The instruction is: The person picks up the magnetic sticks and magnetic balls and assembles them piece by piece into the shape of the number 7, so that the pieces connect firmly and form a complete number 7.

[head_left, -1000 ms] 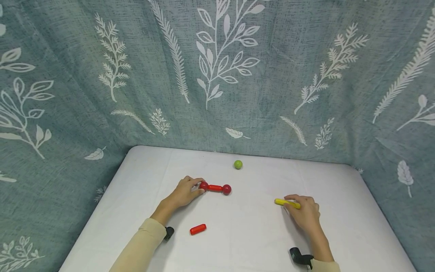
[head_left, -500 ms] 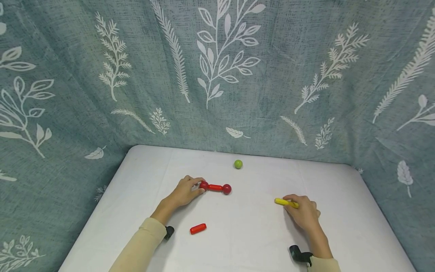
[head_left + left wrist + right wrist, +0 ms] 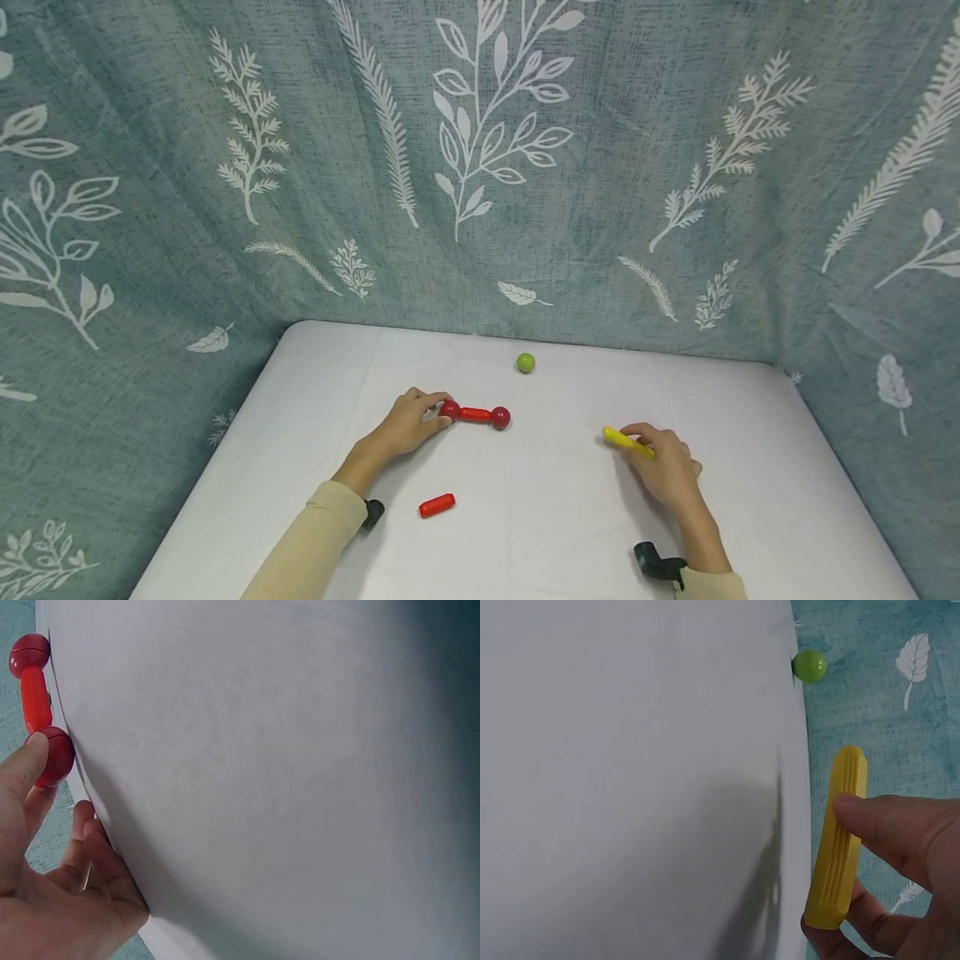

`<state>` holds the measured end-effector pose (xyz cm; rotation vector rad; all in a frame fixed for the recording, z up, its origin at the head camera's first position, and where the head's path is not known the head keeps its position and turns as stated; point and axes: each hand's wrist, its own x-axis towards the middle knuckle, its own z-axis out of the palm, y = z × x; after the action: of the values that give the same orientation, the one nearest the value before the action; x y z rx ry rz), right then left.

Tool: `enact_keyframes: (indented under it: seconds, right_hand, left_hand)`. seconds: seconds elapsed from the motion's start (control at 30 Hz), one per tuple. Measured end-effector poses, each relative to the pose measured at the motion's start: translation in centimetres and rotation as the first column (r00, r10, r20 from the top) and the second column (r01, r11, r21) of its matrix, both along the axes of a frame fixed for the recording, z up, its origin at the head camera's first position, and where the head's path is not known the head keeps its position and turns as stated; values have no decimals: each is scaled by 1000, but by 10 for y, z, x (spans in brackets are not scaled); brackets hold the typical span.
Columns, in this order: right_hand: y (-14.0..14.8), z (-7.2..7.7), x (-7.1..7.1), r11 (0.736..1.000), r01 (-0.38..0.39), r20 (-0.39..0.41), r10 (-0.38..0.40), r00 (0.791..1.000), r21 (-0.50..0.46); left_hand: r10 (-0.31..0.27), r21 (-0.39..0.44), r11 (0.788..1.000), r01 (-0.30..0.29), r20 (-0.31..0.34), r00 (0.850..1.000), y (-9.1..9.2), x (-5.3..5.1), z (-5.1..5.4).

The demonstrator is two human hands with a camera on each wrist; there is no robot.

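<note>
- Left hand (image 3: 408,423), reaching in from the lower left, pinched a dark red ball (image 3: 450,409) between thumb and forefinger; its other fingers were loosely bent.
- That ball sat on one end of a bright red rod (image 3: 475,414), with a second dark red ball (image 3: 501,417) on the other end; the joined piece lay left of centre on the bench (image 3: 555,508).
- Right hand (image 3: 667,467) gripped a yellow ridged bar (image 3: 832,855), thumb on one face and fingers behind, the bar slanting with one end sticking out leftward, over the bench's right half.
- Between the hands, farther back, stood a small green ball (image 3: 526,362).
- Nearer the person, a loose red rod (image 3: 437,505) lay alone.
- Behind everything hung blue-green cloth (image 3: 585,275) printed with white leaves.
</note>
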<state>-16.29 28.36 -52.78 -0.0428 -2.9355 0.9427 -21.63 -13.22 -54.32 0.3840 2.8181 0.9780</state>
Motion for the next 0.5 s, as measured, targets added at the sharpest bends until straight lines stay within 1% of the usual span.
enact_keyframes:
  seconds: [0.13, 0.27, 0.4, 0.5]
  right_hand:
    - [-6, 5, -2, 998, -18, 11, 19, 1000, -68]
    - [-14, 6, -4, 987, 2, 60, 7, 998, -159]
    - [-24, 6, -4, 961, 22, 128, 14, 992, -275]
    - [-33, 6, -3, 938, 27, 157, 30, 987, -346]
  left_hand:
    - [0, 4, 1000, 0, 3, 1000, 0, 0, 1]
    - [-5, 6, 1000, 5, 1, 1000, -1, 0, 1]
    - [-8, 7, 1000, 8, -6, 1000, -1, 0, 0]
    - [-11, 8, 1000, 11, -8, 1000, -1, -1, -1]
